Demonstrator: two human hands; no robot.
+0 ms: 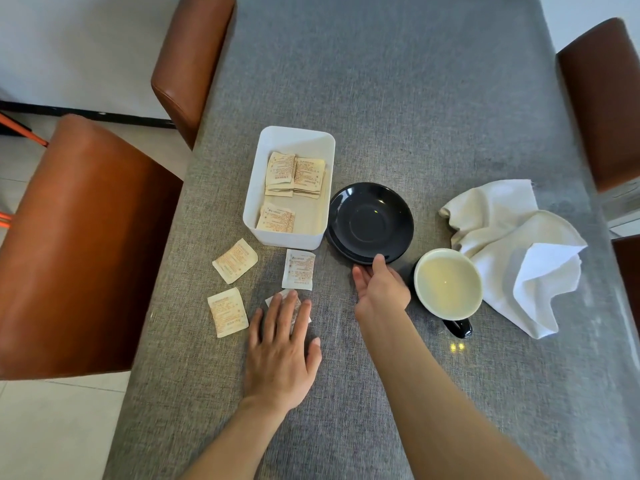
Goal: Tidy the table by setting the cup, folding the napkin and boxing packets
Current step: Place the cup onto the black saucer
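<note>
The right hand (379, 289), open, touches the saucer (370, 223) rim to steady it; the cup (447, 284) stands beside it. The left hand (282, 348) rests flat on a packet (289, 303).

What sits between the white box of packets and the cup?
In the head view, the black saucer lies between the white box and the cup, with the right hand touching its near rim.

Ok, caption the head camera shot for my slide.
Right hand touches the black saucer; left hand rests flat on a loose packet beside the white box.
</note>
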